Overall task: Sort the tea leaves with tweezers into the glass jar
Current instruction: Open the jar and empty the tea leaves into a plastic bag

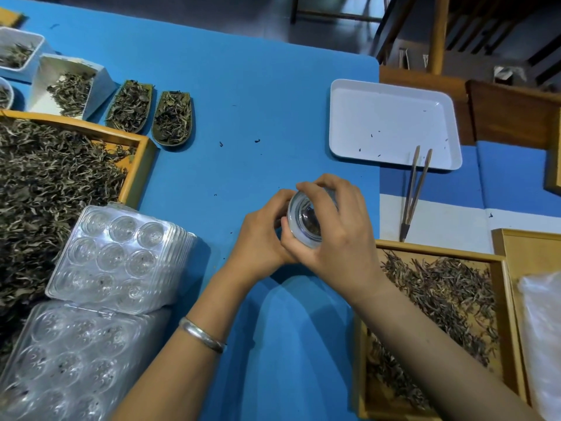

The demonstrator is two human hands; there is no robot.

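A small glass jar with dark tea leaves inside is held above the blue table, between both hands. My left hand wraps its lower left side. My right hand grips it from the top and right, fingers curled over the rim. Bamboo tweezers lie untouched to the right, tips resting on the edge of a white tray. A wooden tray of thin tea leaves sits under my right forearm.
A large wooden tray heaped with tea leaves fills the left. Stacked clear plastic mould sheets lie at lower left. Two scoops of leaves and white boxes of leaves stand behind. A plastic bag is at far right.
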